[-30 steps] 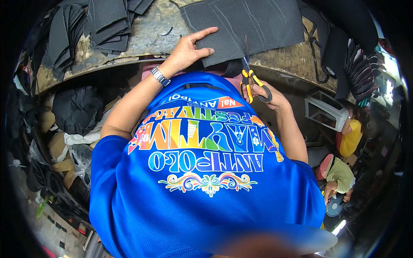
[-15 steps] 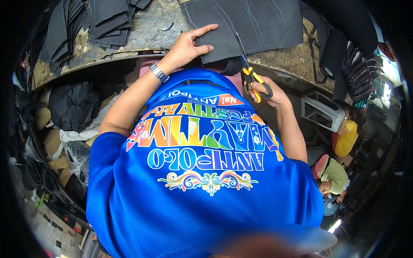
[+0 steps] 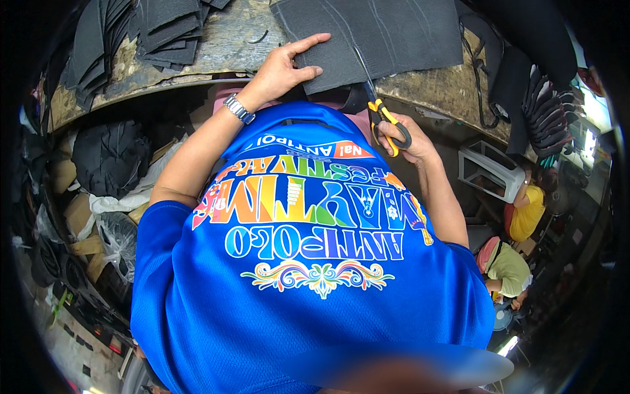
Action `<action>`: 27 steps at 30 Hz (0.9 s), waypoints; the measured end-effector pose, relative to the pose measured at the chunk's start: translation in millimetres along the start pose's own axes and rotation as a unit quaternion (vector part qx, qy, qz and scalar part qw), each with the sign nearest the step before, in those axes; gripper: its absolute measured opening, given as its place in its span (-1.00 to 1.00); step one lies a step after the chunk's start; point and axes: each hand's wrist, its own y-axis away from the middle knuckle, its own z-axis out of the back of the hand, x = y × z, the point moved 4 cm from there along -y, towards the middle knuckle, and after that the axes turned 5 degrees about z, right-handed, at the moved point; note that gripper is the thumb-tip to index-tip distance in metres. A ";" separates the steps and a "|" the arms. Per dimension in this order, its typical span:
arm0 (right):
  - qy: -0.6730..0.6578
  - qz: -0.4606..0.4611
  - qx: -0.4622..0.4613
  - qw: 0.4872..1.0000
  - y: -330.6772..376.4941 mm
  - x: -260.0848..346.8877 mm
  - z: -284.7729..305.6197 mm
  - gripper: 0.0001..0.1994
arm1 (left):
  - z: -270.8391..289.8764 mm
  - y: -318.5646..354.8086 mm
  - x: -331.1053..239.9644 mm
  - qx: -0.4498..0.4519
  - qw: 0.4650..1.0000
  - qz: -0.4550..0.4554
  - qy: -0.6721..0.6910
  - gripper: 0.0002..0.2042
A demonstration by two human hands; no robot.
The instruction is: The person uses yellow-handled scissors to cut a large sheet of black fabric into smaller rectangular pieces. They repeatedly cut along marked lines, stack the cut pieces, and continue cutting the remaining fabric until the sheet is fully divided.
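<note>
A large dark grey sheet [image 3: 387,33] with faint chalk lines lies on a worn wooden table [image 3: 230,43]. My left hand [image 3: 285,62] presses flat on the sheet's near left corner, fingers spread; a metal watch sits on that wrist. My right hand [image 3: 407,134] grips yellow-handled scissors [image 3: 380,108], whose blades reach into the sheet's near edge. My blue printed shirt fills the lower middle of the view.
Stacks of cut dark pieces [image 3: 157,29] lie at the table's far left. Bags, boxes and dark fabric [image 3: 108,157] crowd the floor on the left. On the right are fanned dark pieces [image 3: 548,111], a white bin [image 3: 489,171] and two seated people [image 3: 518,243].
The scissors have edged a little further along the sheet's near edge. My left hand stays pressed on the sheet in the same place.
</note>
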 end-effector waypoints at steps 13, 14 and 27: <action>0.027 -0.024 -0.007 0.999 -15.3 9.9 -7.0 -0.55 | -4.8 3.4 3.7 0.021 0.997 -0.036 0.066 -0.36; 0.026 -0.027 -0.011 0.999 -15.8 11.6 -7.5 -0.54 | -5.9 3.5 4.2 0.022 0.997 -0.036 0.061 -0.35; 0.049 -0.036 -0.004 0.998 -29.2 44.7 -9.8 -0.59 | -9.2 11.5 -5.2 0.044 0.996 -0.009 0.074 -0.23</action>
